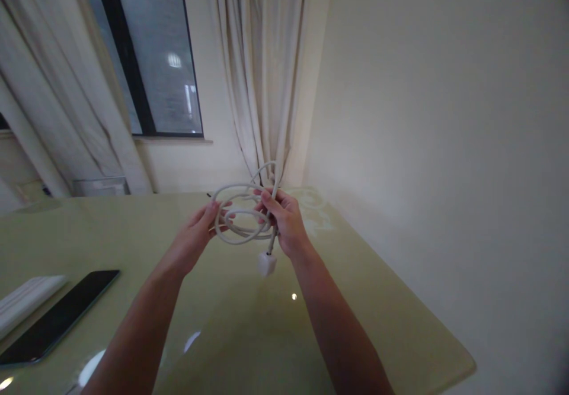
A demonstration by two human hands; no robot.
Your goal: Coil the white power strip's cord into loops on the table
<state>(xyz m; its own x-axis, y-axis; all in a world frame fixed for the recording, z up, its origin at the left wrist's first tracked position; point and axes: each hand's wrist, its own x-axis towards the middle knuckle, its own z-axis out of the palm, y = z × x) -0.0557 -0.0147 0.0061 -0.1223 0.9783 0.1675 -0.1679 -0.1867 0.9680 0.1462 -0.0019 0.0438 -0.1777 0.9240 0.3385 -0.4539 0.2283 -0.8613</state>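
A pale cable point(240, 241) hangs in loose coils between my two hands, above the table. My left hand point(207, 220) pinches the left side of the loops between thumb and fingers. On the other side, my right hand point(284, 214) grips the gathered strands, its thumb pressed over them. Below the right hand dangles a white plug point(267, 263) at one end of the cable. Another length of cable arcs up behind the right hand in front of the curtain. The far end of the cable cannot be made out.
A glossy greenish table point(231, 336) spreads under my arms. A black flat device point(62, 315) and a white strip-shaped object point(29, 300) lie at the left. The wall point(422, 146) borders the table's right; curtains point(267, 75) and a window point(155, 51) stand behind.
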